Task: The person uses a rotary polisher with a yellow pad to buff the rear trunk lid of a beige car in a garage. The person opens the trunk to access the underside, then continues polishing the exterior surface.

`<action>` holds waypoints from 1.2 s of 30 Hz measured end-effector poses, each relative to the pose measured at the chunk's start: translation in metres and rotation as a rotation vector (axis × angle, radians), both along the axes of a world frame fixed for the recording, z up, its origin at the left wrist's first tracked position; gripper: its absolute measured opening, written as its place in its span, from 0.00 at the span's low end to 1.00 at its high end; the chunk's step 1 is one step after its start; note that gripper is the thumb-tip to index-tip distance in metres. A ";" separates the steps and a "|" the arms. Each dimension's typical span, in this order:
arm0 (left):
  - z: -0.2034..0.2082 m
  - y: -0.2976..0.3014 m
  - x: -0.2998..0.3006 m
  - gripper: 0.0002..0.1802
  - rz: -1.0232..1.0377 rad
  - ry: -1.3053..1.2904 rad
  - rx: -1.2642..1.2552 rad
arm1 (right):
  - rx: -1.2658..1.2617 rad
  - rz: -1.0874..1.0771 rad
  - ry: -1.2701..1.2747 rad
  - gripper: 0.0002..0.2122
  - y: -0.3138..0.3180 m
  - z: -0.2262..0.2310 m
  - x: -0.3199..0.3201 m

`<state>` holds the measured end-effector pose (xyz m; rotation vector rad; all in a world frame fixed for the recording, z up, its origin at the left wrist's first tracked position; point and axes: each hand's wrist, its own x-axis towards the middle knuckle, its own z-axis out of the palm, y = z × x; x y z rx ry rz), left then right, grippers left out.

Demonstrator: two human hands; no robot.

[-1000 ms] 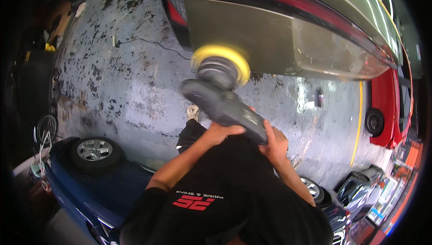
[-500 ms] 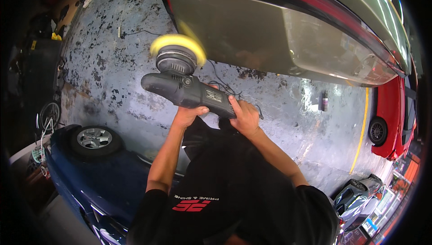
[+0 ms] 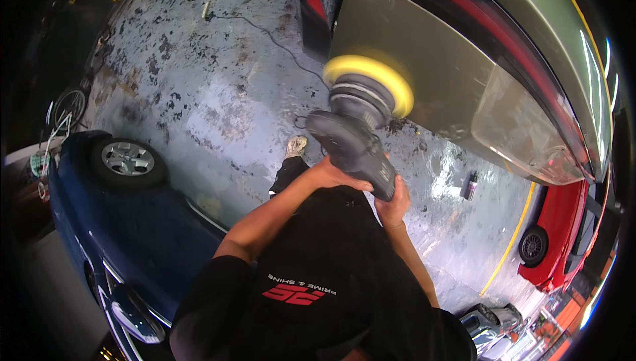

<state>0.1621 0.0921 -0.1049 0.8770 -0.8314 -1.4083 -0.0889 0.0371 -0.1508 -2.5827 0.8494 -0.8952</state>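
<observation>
Both my hands are closed on a black car polisher (image 3: 350, 144) held in front of my body. My left hand (image 3: 339, 174) wraps its body from below, the thumb lying along it. Round the rear end of its handle grips my right hand (image 3: 396, 201). The yellow foam pad (image 3: 371, 73), blurred at its rim, faces the car's panel. Behind it is the greenish-gold car panel (image 3: 424, 46), with a red strip along its upper part. Whether pad and panel touch, I cannot tell.
A dark blue car (image 3: 132, 222) stands at left, a red car (image 3: 560, 235) at right. On the worn grey floor (image 3: 212, 89) runs a black cord (image 3: 281, 43). A dark bottle (image 3: 470, 187) stands near a yellow line (image 3: 510, 242). My shoe (image 3: 296, 146) shows beside the polisher.
The polisher has moved right and tilted more steeply, with both hands still on it. My view has shifted, and my left shoe has come into sight.
</observation>
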 end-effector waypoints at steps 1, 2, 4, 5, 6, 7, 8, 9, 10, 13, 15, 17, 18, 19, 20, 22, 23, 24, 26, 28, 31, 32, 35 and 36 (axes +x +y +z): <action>-0.002 0.002 0.016 0.41 -0.019 -0.010 -0.032 | 0.005 0.010 0.024 0.50 0.002 0.001 0.013; -0.002 0.005 0.029 0.41 -0.006 0.056 -0.013 | 0.012 0.009 0.055 0.51 0.004 0.002 0.025; -0.003 0.011 0.056 0.41 0.018 0.188 0.028 | -0.013 0.021 0.072 0.51 0.002 0.003 0.054; -0.010 0.013 0.070 0.42 0.036 0.192 0.015 | -0.017 0.018 0.117 0.51 0.002 0.008 0.068; -0.021 0.015 0.084 0.44 0.054 0.198 0.002 | -0.020 0.013 0.162 0.50 0.003 0.012 0.082; -0.029 0.021 0.096 0.45 0.074 0.206 0.002 | 0.006 0.005 0.207 0.49 0.006 0.017 0.098; -0.031 0.026 0.105 0.45 0.102 0.234 0.044 | 0.028 -0.003 0.247 0.48 0.007 0.021 0.116; -0.033 0.032 0.112 0.45 0.129 0.261 0.086 | 0.051 -0.013 0.285 0.47 0.011 0.023 0.127; -0.032 0.035 0.118 0.45 0.159 0.282 0.125 | 0.077 -0.005 0.232 0.46 0.017 0.024 0.133; -0.011 0.047 0.122 0.47 0.075 0.107 0.065 | 0.139 -0.032 0.068 0.45 0.045 0.019 0.132; 0.022 0.045 0.108 0.48 -0.022 -0.004 0.049 | 0.179 -0.061 -0.089 0.44 0.056 0.023 0.121; 0.052 0.038 0.075 0.41 0.013 0.009 0.001 | 0.252 -0.128 -0.158 0.43 0.068 0.022 0.102; 0.053 0.033 0.060 0.40 -0.042 -0.033 0.012 | 0.360 -0.253 -0.167 0.42 0.077 0.021 0.091; 0.051 0.028 0.047 0.39 -0.081 -0.081 0.026 | 0.473 -0.360 -0.180 0.41 0.085 0.020 0.085; 0.049 0.021 0.034 0.38 -0.112 -0.135 0.036 | 0.585 -0.458 -0.199 0.40 0.090 0.021 0.080; 0.042 0.003 -0.001 0.41 -0.138 -0.248 0.023 | 0.798 -0.573 -0.362 0.34 0.096 0.019 0.063; 0.044 -0.008 -0.018 0.41 -0.154 -0.247 0.015 | 0.864 -0.591 -0.420 0.33 0.096 0.010 0.050; 0.045 -0.019 -0.035 0.41 -0.158 -0.234 -0.019 | 0.937 -0.610 -0.477 0.32 0.097 0.004 0.045; 0.036 -0.035 -0.057 0.45 -0.157 -0.388 -0.001 | 0.956 -0.541 -0.959 0.30 0.100 -0.018 0.048; 0.031 -0.041 -0.062 0.47 -0.146 -0.500 0.013 | 0.892 -0.566 -0.802 0.30 0.099 -0.027 0.049; 0.012 -0.024 -0.031 0.47 -0.212 -0.359 0.014 | 0.898 -0.520 -0.738 0.29 0.108 -0.034 0.068; 0.026 -0.017 -0.012 0.44 -0.221 -0.374 0.053 | 1.040 -0.444 -0.620 0.28 0.105 -0.031 0.069; 0.024 0.001 0.030 0.35 -0.282 -0.302 0.028 | 0.882 -0.528 -0.361 0.31 0.090 0.001 0.095; 0.035 -0.001 0.033 0.34 -0.291 -0.261 0.043 | 0.867 -0.522 -0.240 0.32 0.089 -0.002 0.092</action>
